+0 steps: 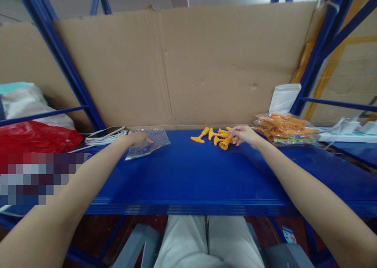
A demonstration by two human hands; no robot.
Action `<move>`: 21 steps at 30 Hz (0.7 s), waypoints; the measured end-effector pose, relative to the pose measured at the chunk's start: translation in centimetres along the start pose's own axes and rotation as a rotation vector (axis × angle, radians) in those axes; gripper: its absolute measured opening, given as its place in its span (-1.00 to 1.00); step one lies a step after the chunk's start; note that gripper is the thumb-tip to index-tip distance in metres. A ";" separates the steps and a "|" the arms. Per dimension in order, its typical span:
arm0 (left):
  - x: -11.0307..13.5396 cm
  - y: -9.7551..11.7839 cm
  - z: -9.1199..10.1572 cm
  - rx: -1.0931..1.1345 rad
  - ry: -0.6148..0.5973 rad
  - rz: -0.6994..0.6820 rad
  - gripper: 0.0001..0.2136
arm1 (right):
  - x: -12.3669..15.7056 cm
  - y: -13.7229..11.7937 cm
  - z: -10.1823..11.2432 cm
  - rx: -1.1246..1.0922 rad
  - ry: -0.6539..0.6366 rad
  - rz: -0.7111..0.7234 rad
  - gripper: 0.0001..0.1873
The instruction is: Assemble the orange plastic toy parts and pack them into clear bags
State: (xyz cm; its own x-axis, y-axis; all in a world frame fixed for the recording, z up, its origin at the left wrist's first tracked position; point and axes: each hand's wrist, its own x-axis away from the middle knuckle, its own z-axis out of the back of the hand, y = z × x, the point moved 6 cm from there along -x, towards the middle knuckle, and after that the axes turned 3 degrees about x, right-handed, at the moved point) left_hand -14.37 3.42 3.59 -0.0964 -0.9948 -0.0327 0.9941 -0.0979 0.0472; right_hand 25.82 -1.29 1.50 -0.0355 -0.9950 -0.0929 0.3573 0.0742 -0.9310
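Observation:
My left hand (138,137) lies on a clear plastic bag (150,142) at the back left of the blue shelf (188,177), fingers flat on it. My right hand (244,134) reaches into a small heap of orange plastic trumpet-shaped toys (214,136) at the back middle, with its fingers curled on one of them. Two more orange pieces lie loose just left of the heap.
A stack of filled bags of orange toys (284,128) sits to the right of my right hand. A phone (106,132) with a white cable lies left of the clear bag. A red bag (32,136) is at far left. Cardboard (206,63) lines the back.

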 end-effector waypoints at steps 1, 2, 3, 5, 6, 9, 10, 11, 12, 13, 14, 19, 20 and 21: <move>0.2 0.2 -0.1 -0.133 -0.015 -0.005 -0.71 | 0.0 0.0 0.0 0.000 0.001 -0.001 -0.98; 0.3 0.5 -0.3 -0.263 -0.042 -0.008 -0.71 | 0.0 0.0 0.0 0.002 0.002 -0.002 -0.97; 0.5 0.7 -0.5 -0.351 -0.045 -0.007 -0.71 | -0.1 0.1 0.0 0.006 0.003 -0.002 -0.97; 0.5 1.1 -1.0 -0.368 -0.055 0.036 -0.65 | -0.2 0.2 0.0 0.016 0.001 0.004 -0.97; 0.4 1.2 -1.4 -0.324 -0.072 0.061 -0.60 | -0.2 0.2 0.0 0.019 0.000 0.008 -0.96; 0.0 1.3 -3.3 -0.136 -0.174 0.102 -0.47 | -0.4 0.4 0.0 0.023 -0.007 0.017 -0.94; 0.0 1.1 -3.8 -0.084 -0.200 0.118 -0.43 | -0.4 0.5 0.0 0.026 -0.009 0.016 -0.95; -0.1 0.9 -4.2 -0.041 -0.215 0.139 -0.40 | -0.5 0.5 0.0 0.030 -0.010 0.014 -0.95; 0.0 0.5 -4.5 -0.008 -0.225 0.169 -0.37 | -0.5 0.6 0.0 0.033 -0.010 0.012 -0.96; 0.1 0.0 -4.6 0.023 -0.227 0.200 -0.34 | -0.5 0.6 0.0 0.035 -0.011 0.012 -0.96; 0.3 -0.5 -4.7 0.052 -0.221 0.225 -0.33 | -0.5 0.6 0.0 0.036 -0.010 0.012 -0.96; 1.0 -3.3 -4.6 0.148 -0.207 0.281 -0.28 | -0.5 0.4 0.1 0.070 -0.013 0.025 -0.94; 1.1 -3.9 -4.7 0.146 -0.216 0.284 -0.28 | -0.5 0.4 0.1 0.083 -0.013 0.025 -0.95; 1.0 -4.5 -4.8 0.142 -0.223 0.276 -0.28 | -0.5 0.4 0.1 0.094 -0.013 0.024 -0.95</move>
State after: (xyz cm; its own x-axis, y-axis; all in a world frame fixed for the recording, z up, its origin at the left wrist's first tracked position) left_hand -18.67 2.97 -1.44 0.1498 -0.9643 0.2183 0.9687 0.1874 0.1626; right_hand 26.04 -0.75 1.23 -0.0138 -0.9939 -0.1098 0.4438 0.0923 -0.8913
